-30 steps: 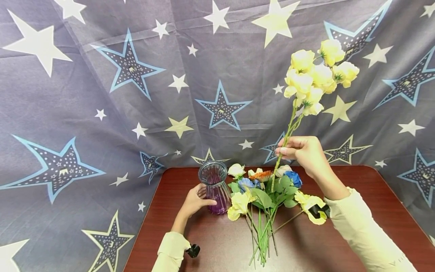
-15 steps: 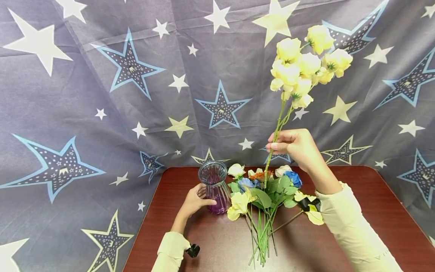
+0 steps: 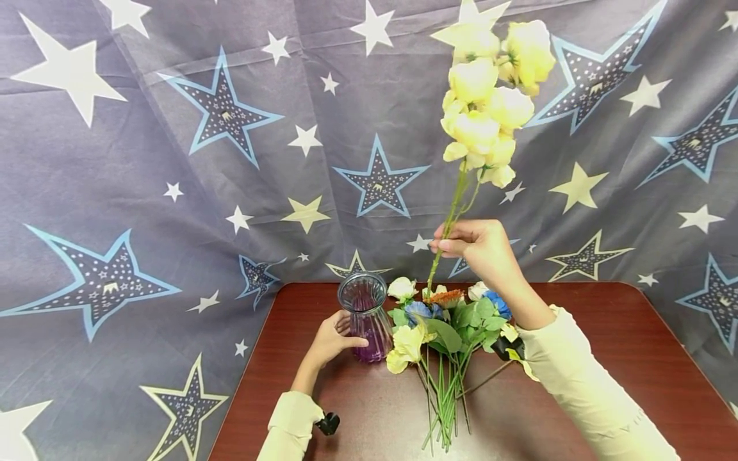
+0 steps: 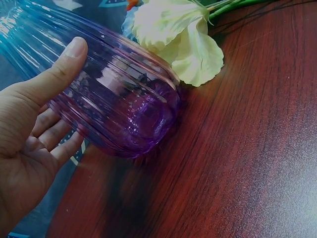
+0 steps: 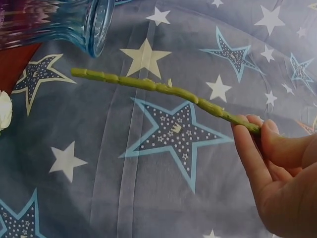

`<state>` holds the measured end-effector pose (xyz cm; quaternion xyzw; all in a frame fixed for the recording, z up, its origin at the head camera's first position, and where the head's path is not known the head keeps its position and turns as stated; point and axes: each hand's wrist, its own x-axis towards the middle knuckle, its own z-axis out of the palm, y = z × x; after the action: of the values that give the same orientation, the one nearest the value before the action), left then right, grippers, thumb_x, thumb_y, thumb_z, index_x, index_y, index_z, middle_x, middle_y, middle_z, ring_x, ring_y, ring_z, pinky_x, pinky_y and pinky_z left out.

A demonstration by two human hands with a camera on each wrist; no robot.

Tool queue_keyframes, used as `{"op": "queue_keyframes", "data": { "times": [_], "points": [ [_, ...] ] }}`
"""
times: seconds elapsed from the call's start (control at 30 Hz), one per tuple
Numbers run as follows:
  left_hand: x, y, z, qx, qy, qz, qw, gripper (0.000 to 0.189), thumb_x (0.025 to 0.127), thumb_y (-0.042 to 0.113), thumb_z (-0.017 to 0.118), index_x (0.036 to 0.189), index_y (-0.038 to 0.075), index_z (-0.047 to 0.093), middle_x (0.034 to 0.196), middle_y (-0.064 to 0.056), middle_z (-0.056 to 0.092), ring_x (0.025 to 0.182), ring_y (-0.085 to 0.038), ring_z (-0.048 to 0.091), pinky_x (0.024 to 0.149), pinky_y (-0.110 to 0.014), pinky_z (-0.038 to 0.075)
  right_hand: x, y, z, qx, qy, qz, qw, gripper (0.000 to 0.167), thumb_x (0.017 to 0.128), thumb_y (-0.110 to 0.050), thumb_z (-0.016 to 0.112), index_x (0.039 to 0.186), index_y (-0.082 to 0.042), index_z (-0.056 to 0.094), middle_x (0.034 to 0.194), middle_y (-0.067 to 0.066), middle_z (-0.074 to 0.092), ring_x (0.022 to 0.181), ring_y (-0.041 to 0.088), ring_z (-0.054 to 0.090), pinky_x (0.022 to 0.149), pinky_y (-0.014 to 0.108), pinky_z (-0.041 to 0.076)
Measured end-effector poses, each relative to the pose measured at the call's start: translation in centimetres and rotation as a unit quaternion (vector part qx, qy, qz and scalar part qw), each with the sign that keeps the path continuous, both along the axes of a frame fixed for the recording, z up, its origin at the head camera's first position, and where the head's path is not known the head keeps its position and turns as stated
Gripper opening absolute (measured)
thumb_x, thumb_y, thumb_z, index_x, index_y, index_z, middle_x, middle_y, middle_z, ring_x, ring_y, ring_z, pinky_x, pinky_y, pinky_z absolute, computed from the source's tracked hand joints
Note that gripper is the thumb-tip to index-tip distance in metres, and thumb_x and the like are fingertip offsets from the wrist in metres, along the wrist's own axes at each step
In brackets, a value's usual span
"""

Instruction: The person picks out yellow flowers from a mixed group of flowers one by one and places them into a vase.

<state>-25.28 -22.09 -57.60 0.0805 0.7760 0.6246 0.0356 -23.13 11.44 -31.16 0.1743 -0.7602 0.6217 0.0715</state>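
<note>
My right hand pinches the green stem of a tall artificial flower spray with several pale yellow blooms. The blooms stand up against the backdrop. In the right wrist view the bare lower stem points towards the rim of the glass vase, apart from it. My left hand holds that ribbed vase, purple at the base and bluish at the top, upright on the table. In the left wrist view the thumb lies across the near side, with the other fingers partly hidden behind the glass.
A bunch of artificial flowers lies right of the vase: a yellow one, a white rose, blue and orange blooms, leaves and several green stems. A star-patterned cloth hangs behind the brown table.
My right hand has moved left with the yellow flower spray, bringing the stem's lower end closer to the vase; its blooms rose. The left hand and vase stay in place.
</note>
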Motion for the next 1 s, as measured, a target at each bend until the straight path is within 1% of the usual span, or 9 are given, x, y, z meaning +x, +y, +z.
{"op": "queue_keyframes", "data": {
  "times": [0.07, 0.17, 0.3, 0.5, 0.6, 0.83, 1.0],
  "points": [
    [0.0, 0.0, 0.0, 0.000, 0.000, 0.002, 1.0000, 0.068, 0.072, 0.001, 0.090, 0.131, -0.004, 0.058, 0.132, -0.025, 0.065, 0.129, -0.038, 0.060, 0.115, -0.050, 0.046, 0.0, -0.5, 0.1, -0.001, 0.004, 0.001, 1.0000, 0.010, 0.093, 0.004, 0.068, 0.101, 0.010, 0.072, 0.088, 0.007, 0.079, 0.089, 0.024, 0.078, 0.079, 0.030, 0.064],
    [0.1, 0.1, 0.1, -0.001, 0.000, 0.005, 1.0000, 0.066, 0.072, 0.001, 0.090, 0.130, -0.004, 0.058, 0.131, -0.025, 0.066, 0.129, -0.038, 0.061, 0.114, -0.052, 0.046, 0.1, -1.1, 0.4, -0.014, 0.005, 0.006, 0.9999, 0.011, 0.093, 0.005, 0.068, 0.102, 0.011, 0.071, 0.088, 0.009, 0.079, 0.087, 0.022, 0.078, 0.079, 0.030, 0.064],
    [0.1, 0.0, 0.3, -0.004, -0.002, -0.001, 1.0000, 0.067, 0.073, 0.003, 0.090, 0.131, -0.003, 0.057, 0.132, -0.025, 0.065, 0.129, -0.038, 0.060, 0.115, -0.051, 0.045, 0.1, -1.9, 0.5, -0.030, 0.005, 0.010, 0.9995, 0.013, 0.092, 0.004, 0.070, 0.103, 0.012, 0.071, 0.090, 0.012, 0.079, 0.086, 0.019, 0.078, 0.079, 0.031, 0.064],
    [0.2, -0.1, 0.4, -0.002, -0.006, -0.003, 1.0000, 0.068, 0.074, 0.003, 0.090, 0.132, -0.003, 0.056, 0.133, -0.025, 0.064, 0.130, -0.039, 0.059, 0.115, -0.051, 0.045, 0.1, -2.9, 0.4, -0.041, 0.004, 0.012, 0.9991, 0.011, 0.092, 0.003, 0.070, 0.102, 0.008, 0.072, 0.088, 0.009, 0.079, 0.088, 0.025, 0.078, 0.080, 0.032, 0.064],
    [0.2, -0.1, 0.4, -0.006, -0.005, -0.003, 1.0000, 0.067, 0.074, 0.003, 0.089, 0.133, -0.003, 0.057, 0.133, -0.025, 0.064, 0.130, -0.039, 0.059, 0.115, -0.051, 0.045, 0.3, -3.3, 0.3, -0.041, 0.005, 0.012, 0.9991, 0.011, 0.092, 0.003, 0.070, 0.101, 0.008, 0.073, 0.090, 0.011, 0.079, 0.089, 0.025, 0.078, 0.080, 0.031, 0.065],
    [0.3, 0.0, 0.4, -0.003, -0.003, 0.003, 1.0000, 0.067, 0.073, 0.003, 0.090, 0.131, -0.002, 0.058, 0.132, -0.023, 0.066, 0.129, -0.036, 0.061, 0.115, -0.050, 0.046, 0.5, -4.1, 0.1, -0.057, 0.010, 0.023, 0.9981, 0.010, 0.092, 0.004, 0.070, 0.101, 0.008, 0.073, 0.096, 0.022, 0.077, 0.086, 0.018, 0.078, 0.080, 0.032, 0.064],
    [0.2, 0.1, 0.3, 0.002, -0.008, 0.007, 0.9999, 0.066, 0.072, 0.002, 0.090, 0.131, -0.001, 0.059, 0.131, -0.021, 0.066, 0.129, -0.035, 0.061, 0.115, -0.048, 0.046, 0.5, -4.8, -0.1, -0.058, 0.017, 0.026, 0.9978, 0.011, 0.092, 0.004, 0.070, 0.101, 0.009, 0.072, 0.097, 0.024, 0.077, 0.088, 0.020, 0.078, 0.080, 0.031, 0.064]
  ]
}}
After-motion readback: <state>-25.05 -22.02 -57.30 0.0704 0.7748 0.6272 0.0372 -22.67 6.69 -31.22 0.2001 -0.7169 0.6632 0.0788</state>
